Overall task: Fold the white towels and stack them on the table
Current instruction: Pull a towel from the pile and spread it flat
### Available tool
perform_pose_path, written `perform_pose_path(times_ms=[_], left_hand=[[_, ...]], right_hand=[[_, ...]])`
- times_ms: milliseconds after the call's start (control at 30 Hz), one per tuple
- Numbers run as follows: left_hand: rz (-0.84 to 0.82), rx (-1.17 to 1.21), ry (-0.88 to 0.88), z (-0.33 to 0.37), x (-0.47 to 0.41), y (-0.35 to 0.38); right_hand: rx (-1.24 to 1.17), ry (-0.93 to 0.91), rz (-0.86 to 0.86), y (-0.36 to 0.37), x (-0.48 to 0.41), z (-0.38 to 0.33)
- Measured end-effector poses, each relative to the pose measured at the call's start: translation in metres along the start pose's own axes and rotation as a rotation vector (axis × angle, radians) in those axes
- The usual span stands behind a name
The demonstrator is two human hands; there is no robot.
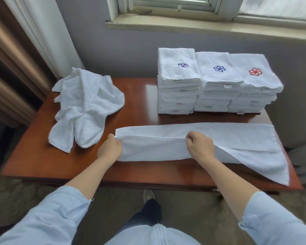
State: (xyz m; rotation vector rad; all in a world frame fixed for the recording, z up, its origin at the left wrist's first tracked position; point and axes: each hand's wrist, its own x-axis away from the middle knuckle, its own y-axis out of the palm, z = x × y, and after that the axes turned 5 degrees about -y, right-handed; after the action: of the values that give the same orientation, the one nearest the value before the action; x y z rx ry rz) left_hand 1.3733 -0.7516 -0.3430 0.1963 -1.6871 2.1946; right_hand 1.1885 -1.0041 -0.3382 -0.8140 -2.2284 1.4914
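Most of the work is done, I think: three stacks [214, 96] of folded towels stand side by side at the far right of the counter [141, 96], each with a flower mark on top. A loose heap [85, 106] of unfolded towels waits at the far left, so some folding is left.

The long towel [228, 137] lies across the front, just before the stacks. It is folded only partly along its length. My left hand [109, 150] pinches its left corner, and my right hand [200, 147] pinches the same hem near the middle, with the fingers [190, 138] curled on the cloth.

The right end is not tidy. One corner lies very near to the front edge, and it may slip off. Bare wood shows between heap and stacks, and also at the front left.
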Motion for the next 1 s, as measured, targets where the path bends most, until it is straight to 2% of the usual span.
perform_pose_path(times_ms=[300, 467, 567, 667, 733, 867, 1000], left_hand=[[-0.038, -0.039, 0.014, 0.009, -0.063, 0.009], [-0.107, -0.187, 0.072, 0.011, -0.086, 0.014], [-0.051, -0.303, 0.131, 0.016, -0.091, 0.016], [0.063, -0.356, 0.238, 0.027, -0.092, 0.02], [0.08, -0.321, 0.338, 0.041, -0.09, 0.024], [-0.013, -0.153, 0.532, 0.086, -0.073, 0.041], [-0.138, -0.061, 0.716, 0.138, -0.045, 0.062]], right_hand=[[0.0, 0.022, -0.089, 0.026, -0.061, 0.003], [0.036, 0.049, -0.22, 0.048, -0.074, 0.013], [0.003, 0.087, -0.255, 0.057, -0.075, 0.018], [-0.004, 0.083, -0.274, 0.058, -0.076, 0.021], [-0.035, 0.069, -0.29, 0.056, -0.076, 0.024], [-0.111, 0.023, -0.27, 0.044, -0.066, 0.036], [-0.127, 0.028, -0.156, 0.023, -0.043, 0.059]])
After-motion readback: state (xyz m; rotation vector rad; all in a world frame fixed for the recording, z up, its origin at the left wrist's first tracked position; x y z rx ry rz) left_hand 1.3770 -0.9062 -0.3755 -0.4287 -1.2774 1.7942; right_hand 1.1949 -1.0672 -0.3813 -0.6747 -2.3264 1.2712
